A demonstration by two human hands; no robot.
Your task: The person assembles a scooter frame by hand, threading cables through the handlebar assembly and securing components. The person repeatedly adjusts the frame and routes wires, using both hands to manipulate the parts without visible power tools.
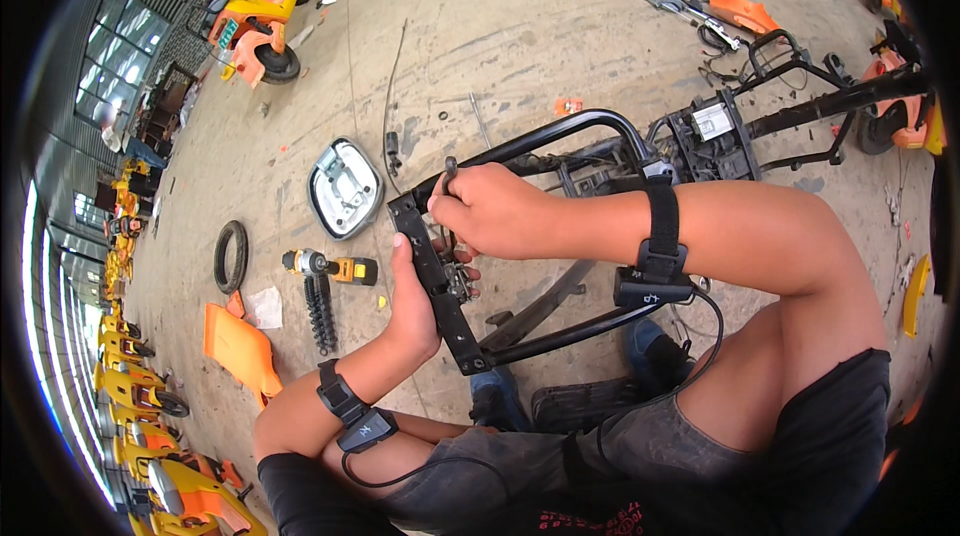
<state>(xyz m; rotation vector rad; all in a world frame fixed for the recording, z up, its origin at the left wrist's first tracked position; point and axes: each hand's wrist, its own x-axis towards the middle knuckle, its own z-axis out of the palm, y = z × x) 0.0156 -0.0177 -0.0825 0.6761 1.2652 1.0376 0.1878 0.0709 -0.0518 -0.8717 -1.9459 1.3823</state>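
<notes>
My right hand [495,211] is fisted, grip clamped on a dark tool [450,168], its rounded end poking out above the fist. My left hand [415,301] has its grip clamped around the end crossbar [457,324] of a black frame [545,133], thumb on the near side, fingertips coming through beside a small metal fitting [457,283]. Frame sits right in front of me, crossbar end over the shoes, rest running off to the upper right; can't tell from here what props it up. On the concrete floor [480,36], left of the frame: pale-lined shell [345,191], yellow-black power drill [355,270], black coil spring [320,316] just beside it, tire [232,256], orange panel [240,346]. Yellow scooters [135,391] line the far left.
</notes>
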